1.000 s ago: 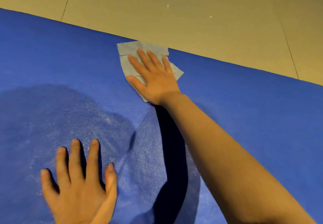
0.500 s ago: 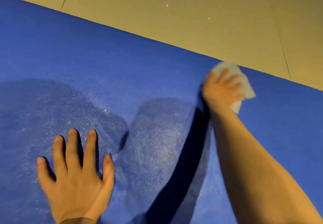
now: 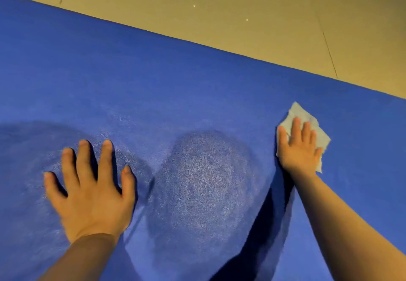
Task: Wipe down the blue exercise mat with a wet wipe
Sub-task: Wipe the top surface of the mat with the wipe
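Mat (image 3: 175,78), blue, is filling most of the frame, lying flat on the floor (image 3: 241,6) with its far edge running from the upper left down toward the right edge of the frame. Two darker, glistening patches are showing on it: one at the left under and around the left hand, another at the centre, between the two hands. Dark arm shadows are falling across the lower centre.

The wipe (image 3: 305,116), pale and crumpled, is lying on the mat at the right of the frame, near the far edge but not touching it. The right hand (image 3: 299,149) is pressing down on it with fingers straight and close together, palm flat; the wipe's corners are sticking out above the fingertips and to the right of the hand. Nothing is being pinched or curled round.

The left hand (image 3: 92,193) is resting flat on the mat at the lower left, fingers spread wide and straight, holding nothing, well apart from the wipe.

The floor, tan tiles with thin dark joints, is filling the top of the frame beyond the mat.
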